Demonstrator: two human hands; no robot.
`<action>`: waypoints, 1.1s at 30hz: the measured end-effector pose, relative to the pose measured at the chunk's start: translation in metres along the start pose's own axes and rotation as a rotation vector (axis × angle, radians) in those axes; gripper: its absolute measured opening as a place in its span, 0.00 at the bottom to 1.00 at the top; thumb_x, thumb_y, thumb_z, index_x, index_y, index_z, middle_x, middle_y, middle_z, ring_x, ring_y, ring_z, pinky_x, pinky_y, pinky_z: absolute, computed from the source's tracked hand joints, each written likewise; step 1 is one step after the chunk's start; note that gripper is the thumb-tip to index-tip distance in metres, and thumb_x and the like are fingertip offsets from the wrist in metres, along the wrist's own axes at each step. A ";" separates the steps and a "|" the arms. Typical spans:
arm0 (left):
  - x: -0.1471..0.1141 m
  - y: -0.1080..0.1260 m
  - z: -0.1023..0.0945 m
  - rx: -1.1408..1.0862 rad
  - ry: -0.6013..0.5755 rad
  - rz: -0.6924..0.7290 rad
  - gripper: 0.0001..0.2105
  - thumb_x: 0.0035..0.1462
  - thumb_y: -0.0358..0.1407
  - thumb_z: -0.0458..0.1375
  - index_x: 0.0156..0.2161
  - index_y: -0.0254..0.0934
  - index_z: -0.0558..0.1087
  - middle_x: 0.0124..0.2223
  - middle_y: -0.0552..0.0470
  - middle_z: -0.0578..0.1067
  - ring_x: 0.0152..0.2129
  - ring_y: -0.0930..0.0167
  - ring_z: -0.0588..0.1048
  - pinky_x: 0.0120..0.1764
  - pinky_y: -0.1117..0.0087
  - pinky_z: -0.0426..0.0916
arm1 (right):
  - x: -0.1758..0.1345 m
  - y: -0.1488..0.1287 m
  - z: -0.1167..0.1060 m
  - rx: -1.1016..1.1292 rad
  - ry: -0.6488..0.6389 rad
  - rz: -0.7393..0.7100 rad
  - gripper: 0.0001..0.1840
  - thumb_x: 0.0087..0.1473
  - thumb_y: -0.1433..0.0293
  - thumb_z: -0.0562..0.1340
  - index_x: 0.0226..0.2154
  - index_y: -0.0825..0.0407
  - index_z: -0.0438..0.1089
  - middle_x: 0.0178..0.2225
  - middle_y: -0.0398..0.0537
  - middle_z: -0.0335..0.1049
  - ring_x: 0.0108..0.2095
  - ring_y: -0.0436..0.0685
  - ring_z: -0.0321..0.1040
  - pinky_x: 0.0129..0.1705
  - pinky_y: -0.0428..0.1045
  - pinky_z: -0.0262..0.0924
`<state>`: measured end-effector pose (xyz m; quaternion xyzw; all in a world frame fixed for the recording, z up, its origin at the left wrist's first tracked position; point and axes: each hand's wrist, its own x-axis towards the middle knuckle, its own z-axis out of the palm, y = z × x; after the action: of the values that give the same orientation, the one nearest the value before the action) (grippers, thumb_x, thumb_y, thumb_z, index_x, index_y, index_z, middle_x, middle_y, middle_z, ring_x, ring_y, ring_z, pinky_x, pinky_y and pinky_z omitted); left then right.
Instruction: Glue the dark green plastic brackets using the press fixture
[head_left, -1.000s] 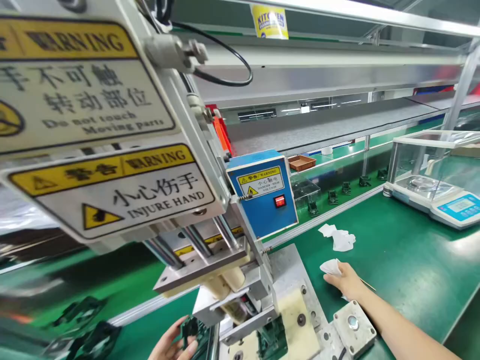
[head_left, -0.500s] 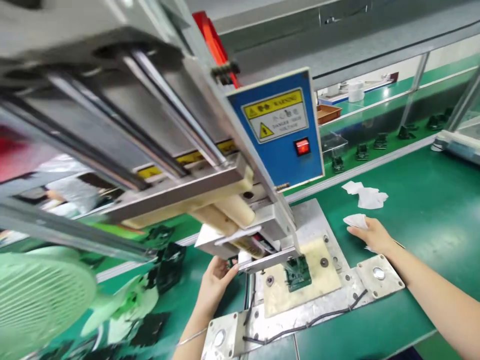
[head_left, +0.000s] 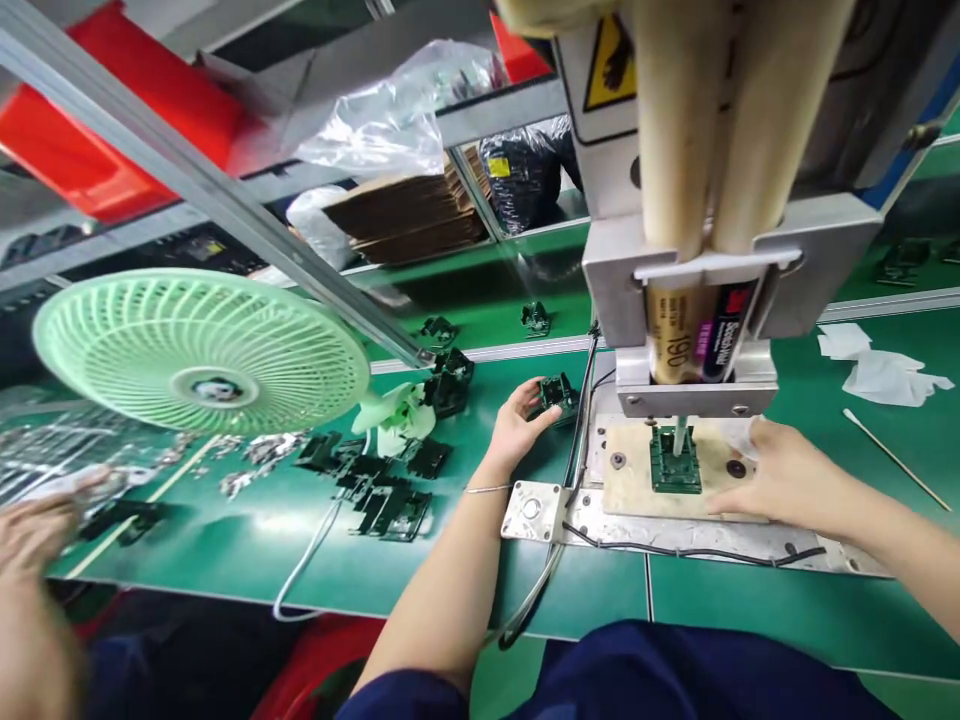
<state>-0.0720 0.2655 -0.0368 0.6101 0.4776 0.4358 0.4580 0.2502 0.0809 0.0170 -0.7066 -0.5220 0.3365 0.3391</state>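
My left hand [head_left: 517,430] grips a small dark plastic part [head_left: 556,393] between thumb and fingers, just left of the press base. My right hand [head_left: 787,480] is at the right side of the cream fixture plate [head_left: 630,490], fingers curled, with a white wipe [head_left: 740,437] at the fingertips. A similar dark plastic part [head_left: 675,475] sits on the plate between my hands. Directly above it, a thin nozzle [head_left: 680,436] points down from the adhesive cartridge [head_left: 694,330] in the machine; whether the tip touches the part, I cannot tell.
Several dark parts [head_left: 390,505] lie left on the green bench, by a light-green fan [head_left: 202,350]. White wipes [head_left: 892,370] and a cotton swab [head_left: 896,458] lie right. Cables [head_left: 697,552] cross the metal base. A co-worker's hand [head_left: 37,530] is at far left.
The view has swung left and down. My left hand now shows a dark part in its grip. My right hand has moved from the bench on the right to the fixture plate, with the wipe.
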 end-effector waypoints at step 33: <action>-0.088 0.075 0.106 0.120 -0.635 0.151 0.29 0.54 0.40 0.67 0.57 0.35 0.61 0.57 0.35 0.71 0.57 0.56 0.71 0.60 0.49 0.66 | -0.135 0.097 -0.018 -0.264 0.010 -0.248 0.29 0.42 0.52 0.71 0.47 0.45 0.71 0.38 0.50 0.75 0.34 0.65 0.76 0.26 0.52 0.74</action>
<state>0.0302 0.1548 0.0064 0.7750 0.2894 0.2277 0.5136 0.2835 -0.0731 -0.0373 -0.6770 -0.6429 0.2172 0.2849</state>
